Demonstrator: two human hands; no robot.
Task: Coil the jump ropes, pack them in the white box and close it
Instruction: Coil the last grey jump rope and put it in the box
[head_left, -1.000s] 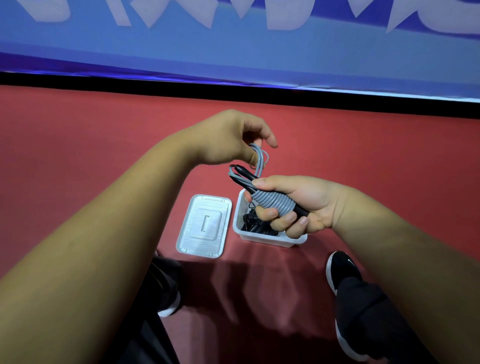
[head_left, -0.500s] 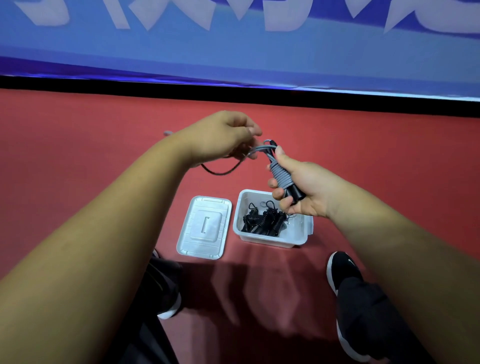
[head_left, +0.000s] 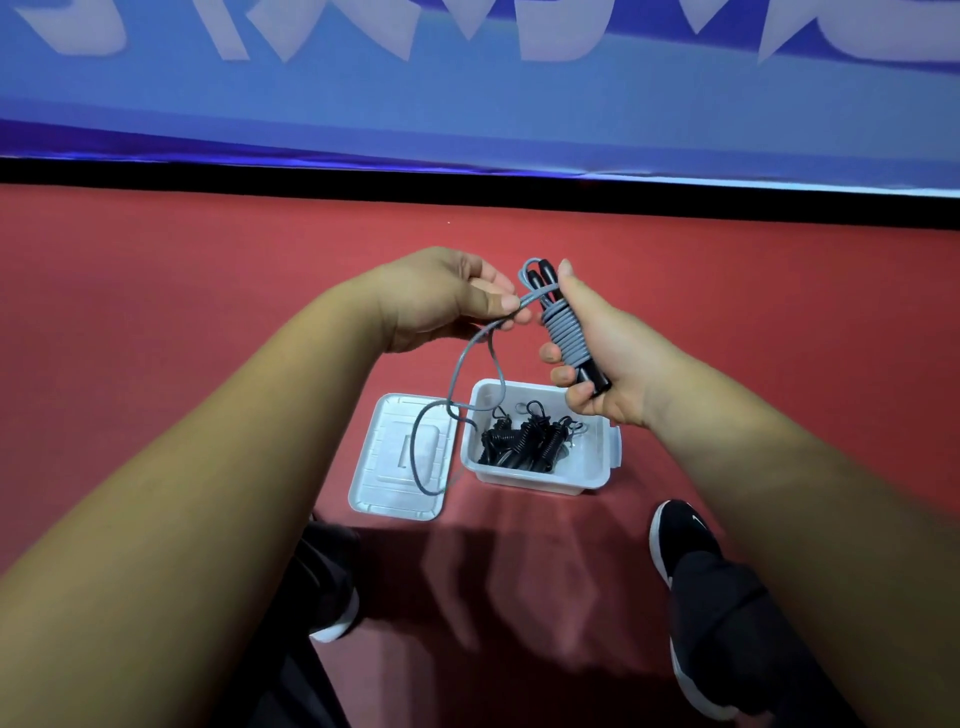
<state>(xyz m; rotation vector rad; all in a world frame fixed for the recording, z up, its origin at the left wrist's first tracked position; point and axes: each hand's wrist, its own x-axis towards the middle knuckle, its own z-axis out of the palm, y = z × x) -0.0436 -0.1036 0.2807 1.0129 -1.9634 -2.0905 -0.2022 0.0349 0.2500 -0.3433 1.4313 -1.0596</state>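
Left hand (head_left: 441, 296) pinches rope (head_left: 458, 362), right hand (head_left: 610, 364) grips handles (head_left: 593, 375).

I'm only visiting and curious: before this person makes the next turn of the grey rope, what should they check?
1. Handles secure: the right hand grips both black handles together. Ok.
2. Rope under control: the left hand pinches the grey rope beside the winding. Ok.
3. Winding finished: a long length hangs loose below the hands. Not ok.
4. Loose length free of the white box rim: cannot tell.
5. Box open, with room beside the black coiled ropes: ok, it seems.
6. Lid off, lying beside the box: ok.
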